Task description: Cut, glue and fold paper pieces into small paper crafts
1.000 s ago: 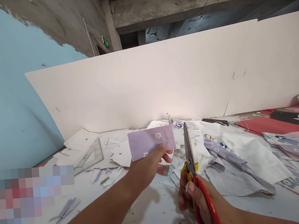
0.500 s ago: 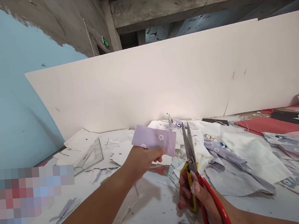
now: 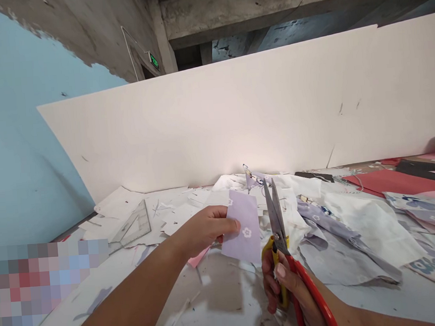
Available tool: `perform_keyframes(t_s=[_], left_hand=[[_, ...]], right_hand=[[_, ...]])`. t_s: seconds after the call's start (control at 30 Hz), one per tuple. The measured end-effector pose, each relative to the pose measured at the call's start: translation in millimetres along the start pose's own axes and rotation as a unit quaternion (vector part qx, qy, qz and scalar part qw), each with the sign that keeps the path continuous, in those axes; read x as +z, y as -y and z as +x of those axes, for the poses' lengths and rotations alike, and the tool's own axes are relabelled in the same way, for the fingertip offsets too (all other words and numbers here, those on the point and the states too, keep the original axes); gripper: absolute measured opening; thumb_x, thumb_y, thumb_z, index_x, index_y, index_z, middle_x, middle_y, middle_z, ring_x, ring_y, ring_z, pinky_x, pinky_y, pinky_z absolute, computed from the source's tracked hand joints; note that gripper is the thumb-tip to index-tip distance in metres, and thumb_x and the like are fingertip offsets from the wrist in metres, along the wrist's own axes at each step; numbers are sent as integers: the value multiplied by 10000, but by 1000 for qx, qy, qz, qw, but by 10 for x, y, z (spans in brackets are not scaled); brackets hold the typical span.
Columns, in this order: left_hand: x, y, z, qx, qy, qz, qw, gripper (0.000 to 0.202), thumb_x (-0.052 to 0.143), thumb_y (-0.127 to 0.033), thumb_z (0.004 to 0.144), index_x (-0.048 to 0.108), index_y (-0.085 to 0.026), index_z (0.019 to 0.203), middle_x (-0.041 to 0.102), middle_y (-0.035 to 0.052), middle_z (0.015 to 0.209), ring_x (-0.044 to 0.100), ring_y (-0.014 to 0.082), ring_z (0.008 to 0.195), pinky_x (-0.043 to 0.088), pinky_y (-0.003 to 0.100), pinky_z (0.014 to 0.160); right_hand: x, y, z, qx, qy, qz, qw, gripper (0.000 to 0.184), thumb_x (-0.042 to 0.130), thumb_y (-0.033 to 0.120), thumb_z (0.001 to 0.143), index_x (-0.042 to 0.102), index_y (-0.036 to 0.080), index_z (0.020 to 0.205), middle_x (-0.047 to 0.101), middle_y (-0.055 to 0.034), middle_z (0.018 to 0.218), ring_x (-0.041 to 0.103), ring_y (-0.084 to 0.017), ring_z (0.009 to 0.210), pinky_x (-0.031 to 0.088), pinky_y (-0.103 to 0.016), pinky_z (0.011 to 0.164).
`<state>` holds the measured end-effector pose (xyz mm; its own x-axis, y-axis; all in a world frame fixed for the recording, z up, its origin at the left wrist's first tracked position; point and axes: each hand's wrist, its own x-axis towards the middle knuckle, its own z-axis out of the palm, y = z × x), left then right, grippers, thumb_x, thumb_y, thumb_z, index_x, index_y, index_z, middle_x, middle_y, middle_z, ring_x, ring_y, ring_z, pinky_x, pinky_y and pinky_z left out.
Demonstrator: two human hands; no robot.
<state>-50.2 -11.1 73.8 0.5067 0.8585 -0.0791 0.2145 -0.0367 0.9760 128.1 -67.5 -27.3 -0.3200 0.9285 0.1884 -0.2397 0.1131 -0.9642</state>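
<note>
Clear plastic set square (image 3: 130, 226) lies on paper scraps at the left end of the white-topped table (image 3: 227, 301). Farther right, the left hand (image 3: 203, 228) keeps a tight grip, pinching a small lilac floral fabric swatch (image 3: 243, 228) between thumb and fingers, upright above the table. Just beside it, apart from the swatch, the right hand (image 3: 286, 292) closes around the scissors (image 3: 276, 218), whose blades are spread. Beyond lie rumpled lilac flowered cloth (image 3: 342, 238) and a red sheet (image 3: 386, 183).
</note>
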Motion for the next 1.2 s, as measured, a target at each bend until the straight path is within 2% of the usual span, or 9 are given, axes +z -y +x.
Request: perform_keyframes(t_s=[0.27,0.4,0.5,0.63,0.8,0.9,1.0,1.1,1.2], left_hand=[[-15,-13,-3,8,-34,7,999,190,643,-259,639,622,-148,792,636,47,748,595,184,679,446,306,592],[-22,-4,5,15,-89,40,995,244,666,-286,628,623,-159,833,654,58,786,598,196,676,440,302,563],[-48,19,30,45,-141,61,987,281,661,-311,631,624,-166,869,653,57,829,598,211,738,446,323,625],[-75,25,57,98,-190,22,977,265,655,-326,639,625,-166,848,642,38,832,583,195,771,436,337,717],[-42,-7,54,113,-198,-54,972,289,671,-322,630,615,-165,865,636,38,839,574,171,736,435,323,698],[-27,-6,65,123,-224,-74,964,314,678,-332,630,602,-166,885,632,39,848,569,171,770,431,316,709],[-42,8,88,157,-286,-68,943,262,681,-289,626,595,-199,857,627,17,881,559,161,829,419,293,735],[-82,9,97,193,-332,-84,920,205,682,-205,593,580,-211,770,591,11,1066,554,165,916,426,264,725],[-151,-10,79,210,-343,-86,912,204,669,-149,573,572,-217,738,520,-1,1223,528,178,1020,434,231,694]], right_hand=[[5,10,-5,22,-11,15,1000,394,477,594,784,445,202,756,413,59,594,460,-105,513,400,-273,542],[0,18,-1,40,-16,-8,999,406,467,608,784,434,205,753,416,59,603,442,-101,508,383,-266,529],[-7,42,-18,54,-9,-47,997,411,446,615,794,428,207,742,421,57,604,416,-97,510,368,-261,528],[-6,86,-46,55,1,-89,995,417,432,620,798,426,209,731,417,54,602,396,-101,527,353,-265,543],[1,81,-45,38,-1,-106,994,409,408,612,813,416,210,735,404,57,581,376,-103,521,337,-264,534],[6,75,-43,49,-15,-105,993,392,406,596,817,421,211,746,406,58,573,374,-103,516,341,-264,531],[13,119,-44,56,-13,-139,989,326,463,531,805,419,216,731,397,61,566,367,-106,513,335,-259,518],[-1,198,-28,57,-4,-197,979,217,556,379,754,410,225,705,402,61,588,365,-109,528,325,-248,511],[-53,264,4,73,10,-317,946,133,575,215,684,445,229,706,495,37,634,429,-132,575,330,-251,530]])
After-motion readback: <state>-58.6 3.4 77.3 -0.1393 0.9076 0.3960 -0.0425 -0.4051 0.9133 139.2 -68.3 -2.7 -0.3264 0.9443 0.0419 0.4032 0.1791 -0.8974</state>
